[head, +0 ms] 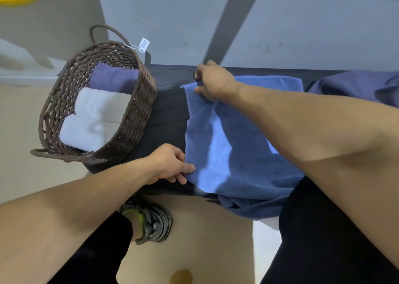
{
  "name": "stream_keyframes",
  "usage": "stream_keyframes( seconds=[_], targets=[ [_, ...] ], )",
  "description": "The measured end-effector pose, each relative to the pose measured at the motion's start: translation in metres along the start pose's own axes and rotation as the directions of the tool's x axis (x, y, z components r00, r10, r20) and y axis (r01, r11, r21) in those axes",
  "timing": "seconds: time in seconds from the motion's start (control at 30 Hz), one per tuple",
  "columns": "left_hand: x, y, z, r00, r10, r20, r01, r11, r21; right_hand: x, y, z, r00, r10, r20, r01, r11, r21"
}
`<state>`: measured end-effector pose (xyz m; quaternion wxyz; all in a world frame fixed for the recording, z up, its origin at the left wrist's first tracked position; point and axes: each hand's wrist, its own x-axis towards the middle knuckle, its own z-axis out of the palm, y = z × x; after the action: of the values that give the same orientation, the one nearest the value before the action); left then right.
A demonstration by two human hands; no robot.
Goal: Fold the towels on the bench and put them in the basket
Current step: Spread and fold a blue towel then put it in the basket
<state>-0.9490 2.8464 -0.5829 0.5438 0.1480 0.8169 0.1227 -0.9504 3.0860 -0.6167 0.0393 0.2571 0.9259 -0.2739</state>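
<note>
A white paper tag hung by a thin loop from the far rim of the woven brown basket; its print was too small to read, and no other writing showed. The blue towel lay spread on the dark bench, its long axis running from the far edge toward the person, with the near end spilling over the front edge and bunching below. The left hand pinched the towel's near left edge between thumb and curled fingers, and the right hand gripped the far left corner, fingers curled around the cloth. The basket sat on the left end of the bench, just beside the towel but apart from it, 1 loop handle at the far side and 1 at the near side. Inside lay a folded purple towel at the far end and 2 white rolled towels nearer. Another dark blue cloth lay heaped on the right end of the bench. Behind stood a pale grey wall crossed by a darker diagonal band; the floor was beige, with a grey shoe planted under the bench edge.
</note>
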Motion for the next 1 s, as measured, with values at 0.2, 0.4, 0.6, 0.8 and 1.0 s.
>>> stream_keyframes(
  seconds=[0.2, 0.4, 0.6, 0.8, 1.0],
  targets=[
    [0.0, -0.004, -0.002, 1.0, 0.02, 0.021, -0.02, 1.0, -0.015, 0.004, -0.008, 0.006, 1.0, 0.017, -0.014, -0.018, 0.998, -0.065],
    [-0.002, -0.011, -0.022, 0.991, 0.085, -0.105, -0.051, 0.954, 0.297, -0.007, -0.006, 0.012, 0.975, 0.122, -0.187, -0.07, 0.962, 0.263],
    [-0.001, 0.019, -0.046, 0.986, 0.017, -0.166, 0.086, 0.802, 0.591, -0.037, 0.014, -0.029, 0.984, 0.058, -0.166, -0.008, 0.957, 0.289],
    [0.017, 0.076, -0.032, 0.798, 0.563, -0.213, -0.312, 0.689, 0.654, -0.077, 0.089, -0.087, 0.902, 0.405, -0.152, -0.4, 0.914, 0.066],
    [0.048, 0.104, -0.031, 0.815, 0.574, -0.083, -0.342, 0.591, 0.731, -0.125, 0.129, -0.106, 0.807, 0.586, 0.072, -0.578, 0.809, -0.104]
  ],
)
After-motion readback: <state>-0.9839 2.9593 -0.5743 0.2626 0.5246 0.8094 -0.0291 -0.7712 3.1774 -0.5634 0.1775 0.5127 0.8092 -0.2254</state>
